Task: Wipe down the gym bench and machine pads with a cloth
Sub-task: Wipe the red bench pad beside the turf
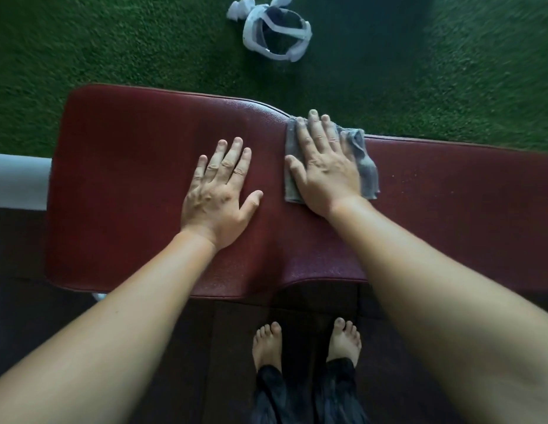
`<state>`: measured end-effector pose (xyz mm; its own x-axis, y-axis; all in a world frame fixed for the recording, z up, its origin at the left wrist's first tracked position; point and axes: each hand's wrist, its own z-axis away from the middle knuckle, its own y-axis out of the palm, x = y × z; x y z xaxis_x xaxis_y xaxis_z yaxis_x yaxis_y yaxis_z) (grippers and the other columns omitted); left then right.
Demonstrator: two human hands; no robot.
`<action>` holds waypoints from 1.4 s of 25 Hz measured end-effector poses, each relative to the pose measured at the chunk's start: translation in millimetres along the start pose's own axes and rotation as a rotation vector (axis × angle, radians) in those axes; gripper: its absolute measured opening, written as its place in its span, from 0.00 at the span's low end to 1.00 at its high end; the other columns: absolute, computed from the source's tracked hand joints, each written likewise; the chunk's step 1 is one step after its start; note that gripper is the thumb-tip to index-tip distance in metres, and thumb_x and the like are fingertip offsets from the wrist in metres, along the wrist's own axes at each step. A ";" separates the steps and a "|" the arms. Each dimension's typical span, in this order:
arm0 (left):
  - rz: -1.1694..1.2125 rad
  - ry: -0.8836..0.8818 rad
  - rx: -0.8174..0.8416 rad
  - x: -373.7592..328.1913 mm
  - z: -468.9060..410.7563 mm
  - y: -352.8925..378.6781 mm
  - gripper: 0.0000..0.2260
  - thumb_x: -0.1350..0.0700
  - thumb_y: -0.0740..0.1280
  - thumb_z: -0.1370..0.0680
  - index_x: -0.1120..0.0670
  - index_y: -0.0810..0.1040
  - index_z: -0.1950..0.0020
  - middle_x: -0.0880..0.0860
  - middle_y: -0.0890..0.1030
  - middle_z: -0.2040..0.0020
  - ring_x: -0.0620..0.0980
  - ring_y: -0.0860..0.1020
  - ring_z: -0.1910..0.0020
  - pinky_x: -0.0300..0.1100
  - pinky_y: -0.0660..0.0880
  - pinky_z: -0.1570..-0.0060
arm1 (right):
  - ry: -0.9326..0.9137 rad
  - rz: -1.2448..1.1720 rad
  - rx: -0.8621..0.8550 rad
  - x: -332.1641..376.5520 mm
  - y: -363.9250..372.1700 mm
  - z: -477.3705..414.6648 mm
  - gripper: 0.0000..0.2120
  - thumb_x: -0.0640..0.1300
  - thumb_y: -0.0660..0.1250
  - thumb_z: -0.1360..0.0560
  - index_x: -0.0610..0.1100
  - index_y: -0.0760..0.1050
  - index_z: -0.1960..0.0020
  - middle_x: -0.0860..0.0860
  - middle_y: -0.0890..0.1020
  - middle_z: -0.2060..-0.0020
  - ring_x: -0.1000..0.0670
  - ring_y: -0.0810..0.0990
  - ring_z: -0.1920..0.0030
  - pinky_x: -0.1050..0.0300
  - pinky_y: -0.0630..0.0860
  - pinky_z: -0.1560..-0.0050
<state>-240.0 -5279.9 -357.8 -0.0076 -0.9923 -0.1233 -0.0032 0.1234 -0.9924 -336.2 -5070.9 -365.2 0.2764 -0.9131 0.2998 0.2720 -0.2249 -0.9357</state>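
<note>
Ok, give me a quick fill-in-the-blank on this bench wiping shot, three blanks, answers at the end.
1. The cloth lies under the ____ hand.
2. The left hand rests flat and bare on the dark red ____.
3. Beyond the bench, a white headset lies on the ____ turf.

Answers: right; bench; green

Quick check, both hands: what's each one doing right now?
Left hand: open, flat on the bench pad, holding nothing.
Right hand: open, flat, pressing the grey cloth onto the pad.
</note>
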 end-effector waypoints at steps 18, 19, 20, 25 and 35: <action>-0.025 0.010 0.008 0.6 -1.1 1.7 0.34 0.39 0.55 0.18 0.53 0.58 0.16 0.52 0.53 0.15 0.54 0.50 0.16 0.57 0.47 0.18 | 0.484 -0.022 -0.075 -63.1 -1.6 65.1 0.38 0.62 0.45 0.20 0.46 0.48 0.15 0.45 0.46 0.16 0.43 0.44 0.16 0.38 0.44 0.19; -0.024 0.009 0.011 0.8 -1.0 1.8 0.34 0.38 0.55 0.18 0.53 0.58 0.16 0.52 0.53 0.15 0.54 0.50 0.16 0.56 0.47 0.18 | 0.455 -0.041 -0.094 -29.7 6.2 69.2 0.37 0.61 0.46 0.20 0.46 0.47 0.15 0.44 0.46 0.16 0.42 0.44 0.16 0.38 0.43 0.19; -0.024 0.009 0.013 0.8 -1.0 1.6 0.34 0.38 0.54 0.18 0.53 0.58 0.16 0.52 0.54 0.15 0.54 0.50 0.16 0.56 0.47 0.18 | 0.371 -0.059 -0.082 4.6 14.3 75.6 0.37 0.61 0.47 0.19 0.46 0.47 0.15 0.45 0.46 0.16 0.43 0.44 0.16 0.40 0.41 0.19; -0.018 0.011 0.006 1.2 -1.3 0.4 0.34 0.38 0.54 0.18 0.53 0.58 0.16 0.52 0.54 0.15 0.54 0.50 0.16 0.56 0.46 0.18 | 0.088 -0.032 -0.036 -13.1 20.5 95.9 0.36 0.64 0.46 0.20 0.50 0.53 0.16 0.48 0.51 0.16 0.45 0.48 0.16 0.49 0.39 0.19; -0.011 0.016 0.002 1.3 -1.7 1.4 0.34 0.38 0.54 0.18 0.53 0.57 0.16 0.52 0.54 0.15 0.54 0.50 0.16 0.56 0.47 0.18 | 0.001 -0.049 -0.088 50.4 51.4 150.5 0.34 0.60 0.53 0.18 0.48 0.57 0.16 0.48 0.55 0.16 0.46 0.51 0.16 0.45 0.44 0.18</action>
<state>-241.7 -5281.0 -359.3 -0.0234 -0.9934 -0.1126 -0.0017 0.1127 -0.9936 -169.5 -5077.2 -370.1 0.2642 -0.9005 0.3454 0.2031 -0.2981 -0.9327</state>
